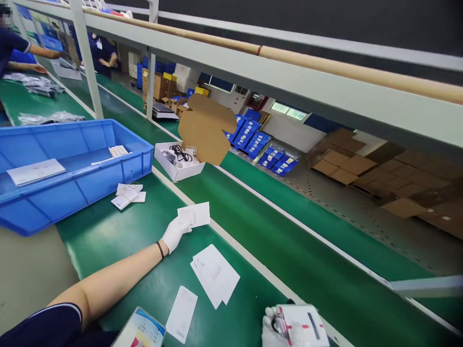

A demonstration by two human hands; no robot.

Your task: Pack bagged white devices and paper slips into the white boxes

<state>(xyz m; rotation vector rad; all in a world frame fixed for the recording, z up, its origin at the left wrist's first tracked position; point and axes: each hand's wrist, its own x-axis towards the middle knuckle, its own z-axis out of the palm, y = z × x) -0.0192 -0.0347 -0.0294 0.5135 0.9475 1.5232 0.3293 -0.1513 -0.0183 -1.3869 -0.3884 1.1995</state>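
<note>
My left hand (176, 234), in a white glove, is closed on a white printed leaflet (199, 215) above the edge of the green bench. At the bottom right, my white-gloved right hand (268, 326) grips a white packet with red stripes (304, 324); part of a dark cable loop shows beside its fingers. Larger white printed sheets (216, 275) lie overlapping on the bench between my hands. Nearer to me lies a single narrow leaflet (182, 314). Beyond my left hand is a banded bundle of white cards (129, 195).
A blue bin (132, 161) holding papers stands at the left. On the conveyor belt (238, 205) sits an open white box (188, 171) containing cables, its brown lid raised. A grey post (87, 58) rises behind the bin. Co-workers stand at the far left.
</note>
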